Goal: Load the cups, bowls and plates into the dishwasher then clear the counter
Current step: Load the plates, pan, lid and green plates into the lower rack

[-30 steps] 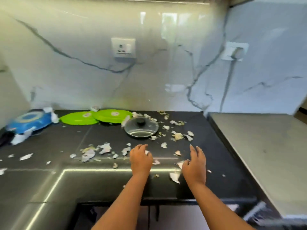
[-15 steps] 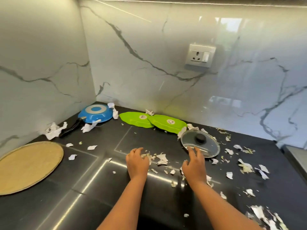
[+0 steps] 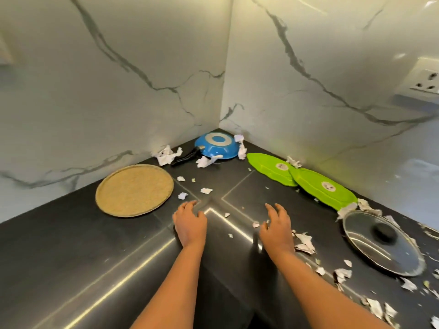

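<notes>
Both hands have travelled left along the black counter point(image 3: 71, 269) toward its corner, and the view has swung with them: the glass pot lid point(image 3: 382, 245), which lay just beyond the right hand half a second ago, now sits well to the right, and the round woven mat point(image 3: 134, 189) is fully in view at the left. The left hand point(image 3: 190, 225) rests palm down on the counter with its fingers loosely bent and nothing visible in it. The right hand point(image 3: 276, 231) is also palm down, fingers spread and curved, empty, with torn paper scraps point(image 3: 305, 243) touching its right edge and trailing off to the near right. Two green plates point(image 3: 269, 170) lie overlapping along the far wall on the right, not yet loaded, and an upturned blue frying pan point(image 3: 216, 147) sits in the far corner with crumpled paper around it. No cups, bowls or dishwasher are in view. The step in hand looks like clearing the counter by raking scraps together. A few loose bits lie just beyond the left hand, so the next move probably calls for a flat, sweeping reach to draw them in, or a longer reach to lift the plates.
</notes>
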